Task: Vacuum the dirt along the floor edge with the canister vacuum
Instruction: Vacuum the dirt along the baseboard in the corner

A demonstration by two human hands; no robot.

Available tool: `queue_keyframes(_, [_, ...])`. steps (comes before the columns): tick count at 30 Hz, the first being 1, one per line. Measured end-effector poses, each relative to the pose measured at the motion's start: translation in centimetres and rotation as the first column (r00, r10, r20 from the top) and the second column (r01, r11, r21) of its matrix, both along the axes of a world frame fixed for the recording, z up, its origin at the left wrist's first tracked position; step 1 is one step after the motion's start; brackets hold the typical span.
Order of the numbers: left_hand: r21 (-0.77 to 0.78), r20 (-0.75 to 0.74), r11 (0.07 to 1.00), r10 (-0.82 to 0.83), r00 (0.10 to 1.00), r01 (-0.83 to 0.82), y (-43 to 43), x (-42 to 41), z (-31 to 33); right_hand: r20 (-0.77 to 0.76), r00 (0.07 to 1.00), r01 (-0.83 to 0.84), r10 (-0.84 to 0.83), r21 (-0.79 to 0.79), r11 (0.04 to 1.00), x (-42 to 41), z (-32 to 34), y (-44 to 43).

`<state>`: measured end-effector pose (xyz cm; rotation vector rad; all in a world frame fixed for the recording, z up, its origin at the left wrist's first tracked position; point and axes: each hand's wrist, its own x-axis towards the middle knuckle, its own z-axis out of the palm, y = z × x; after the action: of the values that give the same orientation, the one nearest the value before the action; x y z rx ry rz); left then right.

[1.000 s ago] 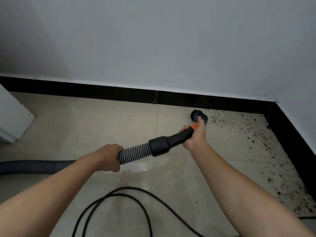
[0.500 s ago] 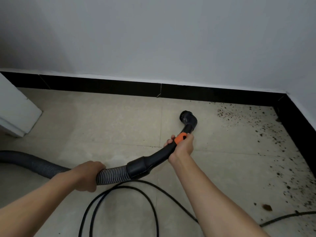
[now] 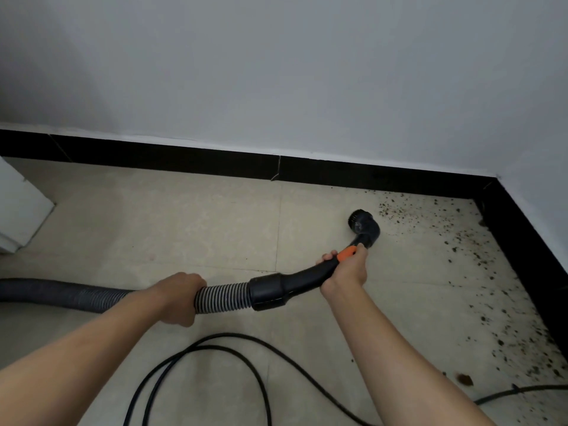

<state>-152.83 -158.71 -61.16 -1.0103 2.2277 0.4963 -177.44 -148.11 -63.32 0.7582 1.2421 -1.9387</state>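
A grey ribbed vacuum hose [image 3: 221, 298] runs in from the left and joins a black curved handle [image 3: 295, 281] with an orange button. My left hand [image 3: 179, 298] grips the hose just behind the black cuff. My right hand [image 3: 345, 270] grips the handle near the orange button. The round black brush nozzle [image 3: 362, 224] sits on the beige tile, just left of the scattered dark dirt [image 3: 430, 222] that spreads along the back skirting and down the right wall. The canister itself is out of view.
A black skirting board [image 3: 184, 159] lines the back and right walls, meeting in a corner at the right. A black power cable [image 3: 233, 358] loops on the floor near me. A white cabinet corner [image 3: 21, 210] stands at the left.
The nozzle moved right toward the dirt patch after being pulled back from the wall. Both hands shifted right with the hose, keeping their grips.
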Motion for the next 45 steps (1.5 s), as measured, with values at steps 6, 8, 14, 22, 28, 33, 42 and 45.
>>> queue_keyframes(6, [-0.099,-0.219,0.988,0.096,0.971,-0.120,-1.5,-1.3,0.2,-0.058,0.992,-0.116,0.114,-0.033,0.993,-4.0,1.1,-6.4])
queue_keyframes(8, [-0.112,-0.271,0.979,0.134,0.953,-0.169,-1.9,-1.1,0.0,-0.055,0.988,-0.148,0.146,-0.027,0.989,-4.6,0.6,-7.8])
queue_keyframes(14, [0.006,-0.091,0.990,0.139,0.986,-0.139,-0.8,2.1,-1.3,-0.030,0.938,-0.346,0.345,-0.016,0.938,-1.1,-0.8,-9.9])
queue_keyframes(22, [-0.059,-0.192,0.996,0.054,0.980,-0.067,-0.7,-2.5,-1.3,-0.017,0.995,-0.102,0.103,0.010,0.995,-4.9,-0.7,-3.1])
queue_keyframes(28, [-0.126,-0.063,0.986,-0.117,0.991,0.108,-0.6,-8.8,-3.0,0.008,0.978,0.205,-0.207,0.110,0.973,-4.7,-0.4,5.3])
queue_keyframes(33, [-0.128,-0.075,0.984,-0.138,0.988,0.128,-0.2,-11.8,-3.9,-0.035,0.980,0.197,-0.194,0.102,0.975,-8.4,-0.2,4.5])
queue_keyframes(42, [-0.111,-0.115,0.993,-0.051,0.992,0.038,-0.1,-11.2,-3.4,-0.042,0.998,-0.034,0.036,0.041,0.999,-11.5,-0.5,-0.9])
queue_keyframes(45, [-0.128,-0.206,0.992,-0.047,0.977,0.021,0.2,-11.7,-2.7,-0.063,0.998,0.019,-0.014,0.094,0.995,-12.5,-0.7,-0.1])
